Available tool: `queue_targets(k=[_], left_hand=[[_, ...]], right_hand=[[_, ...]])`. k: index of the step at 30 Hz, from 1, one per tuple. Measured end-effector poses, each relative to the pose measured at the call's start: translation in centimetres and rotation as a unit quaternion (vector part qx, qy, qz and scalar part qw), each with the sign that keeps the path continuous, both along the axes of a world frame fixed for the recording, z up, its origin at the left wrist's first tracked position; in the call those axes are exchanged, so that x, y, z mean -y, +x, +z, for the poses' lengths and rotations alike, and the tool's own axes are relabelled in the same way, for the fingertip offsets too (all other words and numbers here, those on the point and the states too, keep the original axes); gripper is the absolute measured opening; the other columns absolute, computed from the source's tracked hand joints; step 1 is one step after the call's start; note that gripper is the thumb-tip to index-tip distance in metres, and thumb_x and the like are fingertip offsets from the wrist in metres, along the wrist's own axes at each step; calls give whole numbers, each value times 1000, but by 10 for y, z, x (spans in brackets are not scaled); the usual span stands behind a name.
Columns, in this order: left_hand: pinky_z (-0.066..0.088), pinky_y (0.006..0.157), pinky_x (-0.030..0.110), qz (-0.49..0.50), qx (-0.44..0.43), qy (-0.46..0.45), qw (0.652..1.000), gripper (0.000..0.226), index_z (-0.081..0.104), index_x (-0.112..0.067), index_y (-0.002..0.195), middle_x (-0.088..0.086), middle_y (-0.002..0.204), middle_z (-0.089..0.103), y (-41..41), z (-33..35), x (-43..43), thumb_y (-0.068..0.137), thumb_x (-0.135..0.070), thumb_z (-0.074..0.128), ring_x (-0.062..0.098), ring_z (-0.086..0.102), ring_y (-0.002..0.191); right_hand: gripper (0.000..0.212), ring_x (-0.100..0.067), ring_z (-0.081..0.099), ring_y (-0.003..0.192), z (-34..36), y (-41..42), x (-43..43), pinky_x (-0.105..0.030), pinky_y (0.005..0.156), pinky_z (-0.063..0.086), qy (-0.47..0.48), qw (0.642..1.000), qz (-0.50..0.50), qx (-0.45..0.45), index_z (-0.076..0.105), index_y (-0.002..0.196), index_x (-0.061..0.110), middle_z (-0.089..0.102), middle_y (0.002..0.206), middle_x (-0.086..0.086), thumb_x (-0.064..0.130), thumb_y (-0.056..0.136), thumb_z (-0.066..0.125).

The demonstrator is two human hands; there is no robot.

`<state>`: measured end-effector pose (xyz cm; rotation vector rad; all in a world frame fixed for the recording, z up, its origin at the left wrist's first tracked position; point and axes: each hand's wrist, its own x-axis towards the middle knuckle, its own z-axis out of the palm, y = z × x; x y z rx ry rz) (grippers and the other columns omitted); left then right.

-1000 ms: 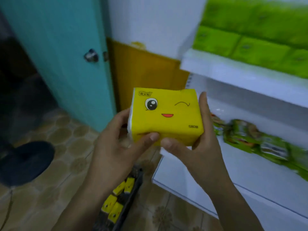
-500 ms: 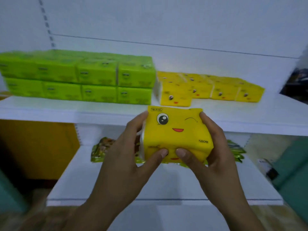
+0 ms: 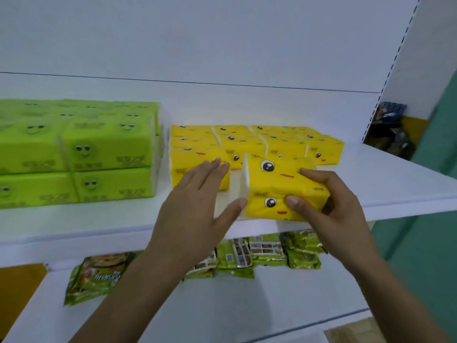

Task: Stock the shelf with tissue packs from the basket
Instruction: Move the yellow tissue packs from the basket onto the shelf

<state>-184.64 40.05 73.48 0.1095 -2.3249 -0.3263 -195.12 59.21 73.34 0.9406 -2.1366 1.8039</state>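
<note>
I am gripping the yellow tissue pack (image 3: pixel 279 184) in my right hand (image 3: pixel 331 201) at the shelf (image 3: pixel 99 219) edge; my left hand (image 3: pixel 195 209) is hovering beside it, fingers released.

Seemingly bare shelf (image 3: pixel 385 184) right of yellow packs (image 3: pixel 247 144).

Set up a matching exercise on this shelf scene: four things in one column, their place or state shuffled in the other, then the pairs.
Column one
1. left hand
2. right hand
3. green tissue packs
4. snack packets

Column two
A. lying on the lower shelf
B. gripping a yellow tissue pack
C. stacked two high at the left of the upper shelf
D. open, fingers straight

Pairs: 1-D, 2-B, 3-C, 4-A
</note>
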Motion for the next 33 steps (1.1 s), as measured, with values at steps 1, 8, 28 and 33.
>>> queue_targets(k=[1,8,28,33], left_hand=[[36,104,42,17,8,-44,999,65,51,-13,134,6,139,51,-14,0,10,86,-55,36,26,46,130],[47,91,53,92,95,-155,979,61,62,-11,121,8,121,65,-70,-2,50,77,-43,35,30,62,111],[24,99,13,113,-7,50,992,69,41,-12,141,4,144,44,104,-19,-19,84,-50,42,12,34,130],[8,99,-5,214,26,95,972,72,37,-12,143,-3,143,39,220,-47,-8,84,-53,43,8,28,132]], right_hand=[[42,2,63,84,2,-15,7,-14,66,50,22,1000,-9,3,58,113,32,64,101,17,36,73,71],[42,-11,58,101,3,-89,68,-27,82,50,130,991,15,24,53,119,35,57,111,15,28,82,71],[75,7,22,136,-16,91,37,3,97,19,134,984,95,-74,35,143,31,32,149,19,57,76,56],[71,6,27,133,-36,169,66,7,93,20,146,964,214,-59,35,142,33,35,145,22,55,77,57]])
